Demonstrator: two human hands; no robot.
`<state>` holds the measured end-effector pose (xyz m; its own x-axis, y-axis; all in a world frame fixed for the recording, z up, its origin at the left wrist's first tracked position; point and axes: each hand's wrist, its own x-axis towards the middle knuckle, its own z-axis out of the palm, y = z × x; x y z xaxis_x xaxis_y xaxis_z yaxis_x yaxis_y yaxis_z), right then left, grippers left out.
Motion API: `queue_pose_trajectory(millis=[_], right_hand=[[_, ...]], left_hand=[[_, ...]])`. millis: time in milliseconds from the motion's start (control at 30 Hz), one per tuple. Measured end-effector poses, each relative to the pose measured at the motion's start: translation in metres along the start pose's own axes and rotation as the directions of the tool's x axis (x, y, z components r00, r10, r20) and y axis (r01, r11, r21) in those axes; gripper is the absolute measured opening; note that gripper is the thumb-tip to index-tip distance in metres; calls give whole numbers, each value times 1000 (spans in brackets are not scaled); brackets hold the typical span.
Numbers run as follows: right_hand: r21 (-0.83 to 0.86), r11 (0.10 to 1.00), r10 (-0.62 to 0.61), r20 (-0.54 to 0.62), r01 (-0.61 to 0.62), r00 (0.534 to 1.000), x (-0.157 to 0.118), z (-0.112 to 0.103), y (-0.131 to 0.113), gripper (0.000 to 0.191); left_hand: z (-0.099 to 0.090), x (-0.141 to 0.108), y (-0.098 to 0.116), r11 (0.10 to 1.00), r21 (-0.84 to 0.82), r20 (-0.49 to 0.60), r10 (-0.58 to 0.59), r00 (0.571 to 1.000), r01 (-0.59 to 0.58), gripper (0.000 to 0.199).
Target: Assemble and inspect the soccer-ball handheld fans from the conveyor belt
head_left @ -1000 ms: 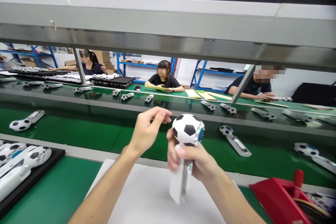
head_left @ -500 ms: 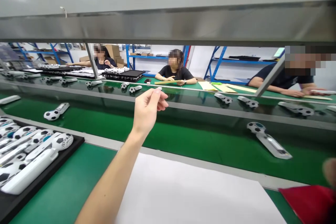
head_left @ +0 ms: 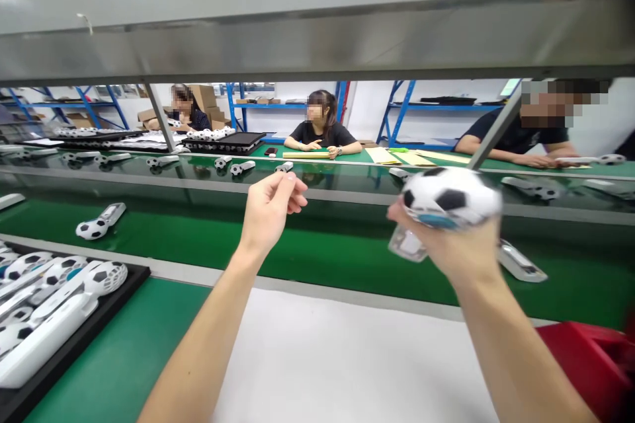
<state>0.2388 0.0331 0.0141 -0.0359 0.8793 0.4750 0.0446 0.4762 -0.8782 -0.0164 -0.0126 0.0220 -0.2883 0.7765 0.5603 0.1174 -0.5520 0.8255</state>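
My left hand [head_left: 270, 208] is raised over the green conveyor belt, thumb pressed to curled fingers; whether anything small is pinched there is hidden. To the right, my right hand [head_left: 461, 251] is closed around a white handheld fan [head_left: 449, 198] with a black-and-white football pattern on its round head. A pale end of it sticks out below my fingers, slightly blurred. Behind my right wrist, another fan [head_left: 520, 264] lies partly covered on the belt. A white sheet [head_left: 347, 357] lies on the bench below both hands.
At left, a black tray [head_left: 119, 307] holds several football fans; one fan [head_left: 99, 221] lies beyond it on the belt. A red object [head_left: 580, 357] is by my right forearm. A metal beam [head_left: 297, 39] spans overhead. Co-workers [head_left: 325, 135] sit across the line.
My right hand has come into view from the right with a fan in it. My left hand keeps much the same pose. The view has shifted slightly to the right.
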Motion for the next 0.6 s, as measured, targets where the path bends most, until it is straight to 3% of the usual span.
queue_pose_trajectory(millis=[67,133,267,367,467,600], right_hand=[[-6,987,162,74,-162,984,14,14,20,31],[-16,949,314,167,-316,935,24,23,43,29],[-136,880,474,223,-455,852,30,27,91,20],[-276,837,514,98,-473,852,30,26,124,15],[-380,797,476,-81,-469,876,28,25,151,22],[-434,774,422,-190,-461,887,27,24,171,34]], left_hand=[[-1,0,1,999,31,11,8,1000,-8,34],[-2,0,1,997,72,10,24,1000,-25,34],[-4,-1,-3,981,183,11,66,998,-67,34],[-5,-2,-7,954,283,32,98,995,-103,34],[-6,-2,-10,914,379,72,128,989,-146,34],[-5,-2,-14,887,430,118,129,984,-168,33]])
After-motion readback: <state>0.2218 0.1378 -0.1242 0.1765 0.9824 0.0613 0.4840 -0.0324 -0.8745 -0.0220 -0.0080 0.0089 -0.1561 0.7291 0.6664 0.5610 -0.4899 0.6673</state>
